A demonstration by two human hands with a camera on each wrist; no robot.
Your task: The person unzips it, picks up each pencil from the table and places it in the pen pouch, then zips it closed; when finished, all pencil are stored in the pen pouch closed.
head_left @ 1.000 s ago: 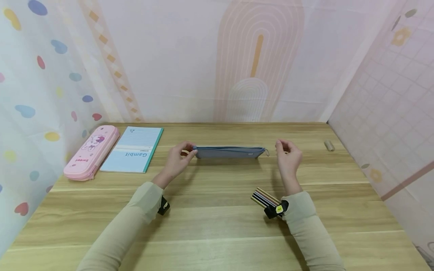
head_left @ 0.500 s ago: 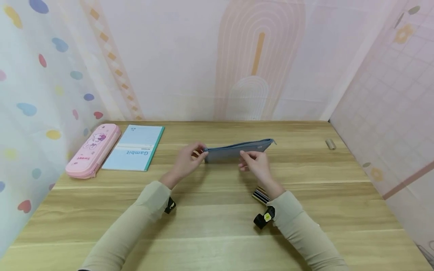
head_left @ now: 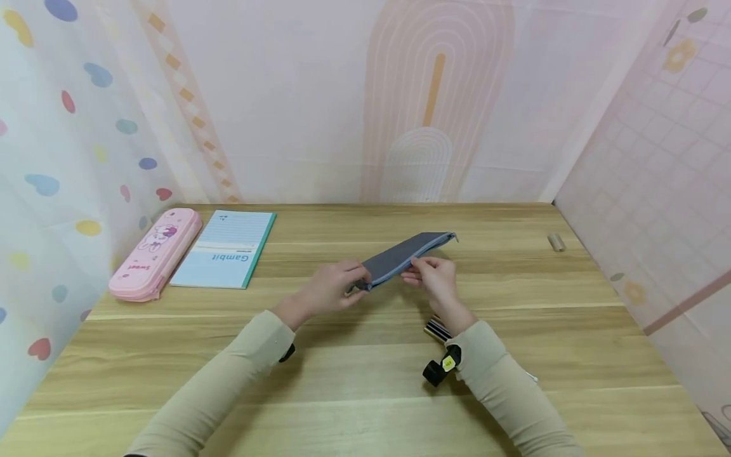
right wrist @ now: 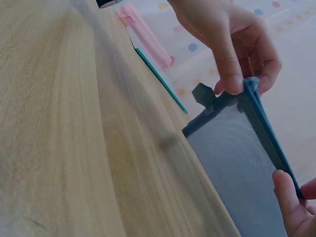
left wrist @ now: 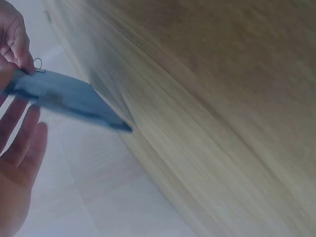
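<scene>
The pouch [head_left: 398,259] has swung round since half a second ago: its left end has come nearer, its zip edge now faces the near side, and a flat side shows upward. It is held at the middle of the tabletop [head_left: 354,409]. The left hand [head_left: 334,287] pinches that left end in its grip. The right hand [head_left: 437,280], which was well apart to the right a second ago, now pinches the zip edge, its grip pressed together there. The pens [head_left: 436,328] lie partly hidden under the right wrist.
</scene>
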